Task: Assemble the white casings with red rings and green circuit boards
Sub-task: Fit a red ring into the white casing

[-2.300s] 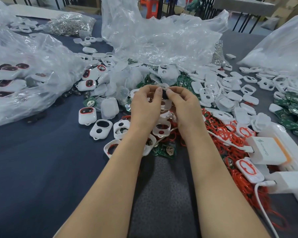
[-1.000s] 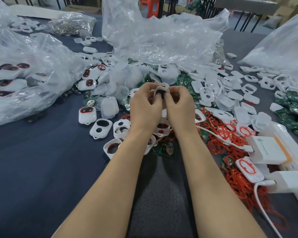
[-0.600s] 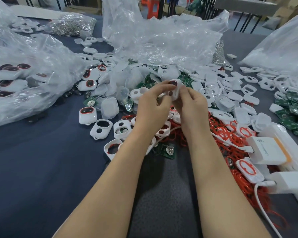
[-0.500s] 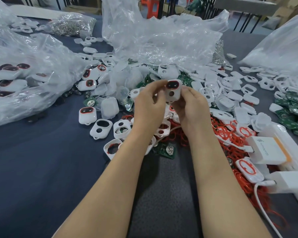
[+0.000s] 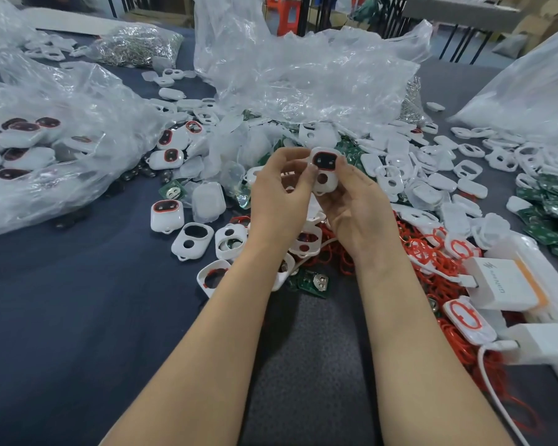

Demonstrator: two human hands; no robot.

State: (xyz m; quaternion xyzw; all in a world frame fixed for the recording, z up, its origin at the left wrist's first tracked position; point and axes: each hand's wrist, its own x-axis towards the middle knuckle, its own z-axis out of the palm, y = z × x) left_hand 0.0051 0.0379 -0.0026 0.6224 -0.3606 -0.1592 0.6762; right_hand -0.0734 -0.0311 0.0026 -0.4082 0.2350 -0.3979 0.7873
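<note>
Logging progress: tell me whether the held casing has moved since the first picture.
Yes. The casing shifted slightly right, toward the charger, its dark window now facing the camera.

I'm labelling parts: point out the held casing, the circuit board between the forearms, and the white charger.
held casing (image 5: 325,170): head view, front, below dark window.
circuit board (image 5: 316,281): head view, green face.
white charger (image 5: 501,280): head view, top face.

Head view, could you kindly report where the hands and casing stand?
Left hand and right hand both pinch white plastic casing with red-ringed dark window, held aloft. Loose thin red rings heaped below; nothing blocks.
</note>
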